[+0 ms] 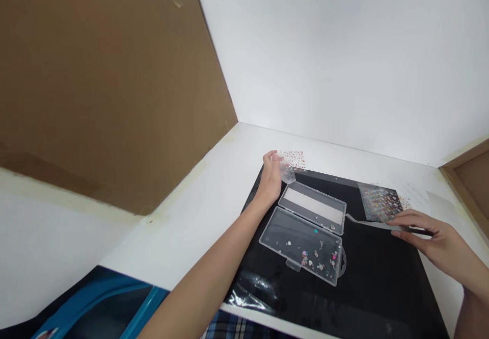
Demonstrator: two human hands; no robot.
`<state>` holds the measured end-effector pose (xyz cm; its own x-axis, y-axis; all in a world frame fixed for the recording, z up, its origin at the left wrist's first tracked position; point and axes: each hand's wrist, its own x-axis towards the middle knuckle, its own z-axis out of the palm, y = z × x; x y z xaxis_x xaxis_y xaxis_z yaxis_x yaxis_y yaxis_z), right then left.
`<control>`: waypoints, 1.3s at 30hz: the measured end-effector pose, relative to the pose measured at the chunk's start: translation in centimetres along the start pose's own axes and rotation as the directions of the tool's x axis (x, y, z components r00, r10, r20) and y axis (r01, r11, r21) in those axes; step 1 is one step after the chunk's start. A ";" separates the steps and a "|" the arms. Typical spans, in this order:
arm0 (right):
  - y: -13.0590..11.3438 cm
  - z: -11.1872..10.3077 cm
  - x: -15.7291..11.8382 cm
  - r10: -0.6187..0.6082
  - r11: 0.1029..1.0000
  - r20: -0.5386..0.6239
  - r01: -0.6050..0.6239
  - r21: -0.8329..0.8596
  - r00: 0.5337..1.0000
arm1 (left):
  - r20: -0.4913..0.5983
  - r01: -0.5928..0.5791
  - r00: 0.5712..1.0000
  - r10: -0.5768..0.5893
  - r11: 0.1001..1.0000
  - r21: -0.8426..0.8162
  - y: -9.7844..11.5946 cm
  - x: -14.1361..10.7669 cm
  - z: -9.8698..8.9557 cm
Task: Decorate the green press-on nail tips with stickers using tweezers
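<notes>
**Gently does it: tweezers [376, 225] beside an open box [301, 239]**

The right hand [431, 242] is nearest, its fingers curled closed around the tweezers' dark grip, with the metal tips just beside the box's upper half [313, 204]; whether those tips hold anything is too small to tell. The left hand [270, 178] pinches a clear plastic scrap [287, 173] between its fingers, near the far edge of the black mat [367, 283]. Small charms [315, 255] lie loose in the box's lower half [284, 229]. A careless knock from either hand could tip that shallow tray and scatter them across the mat. Beyond lie a glittery sticker sheet [380, 204] and a red-dotted sheet [292, 159], below a white wall [344, 48].
</notes>
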<state>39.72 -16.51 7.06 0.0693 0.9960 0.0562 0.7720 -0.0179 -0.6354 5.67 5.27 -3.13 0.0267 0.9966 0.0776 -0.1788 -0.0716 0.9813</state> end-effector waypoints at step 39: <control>-0.8 -3.8 0.2 -0.764 0.218 0.370 0.751 -0.623 0.528 | 0.049 -0.030 0.998 0.026 0.996 0.088 -0.3 0.1 0.3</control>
<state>41.47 -16.65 10.48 -0.7870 0.5724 0.2304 0.6140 0.6897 0.3838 6.03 5.41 -3.36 0.0704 0.9913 0.1116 -0.0919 -0.1049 0.9902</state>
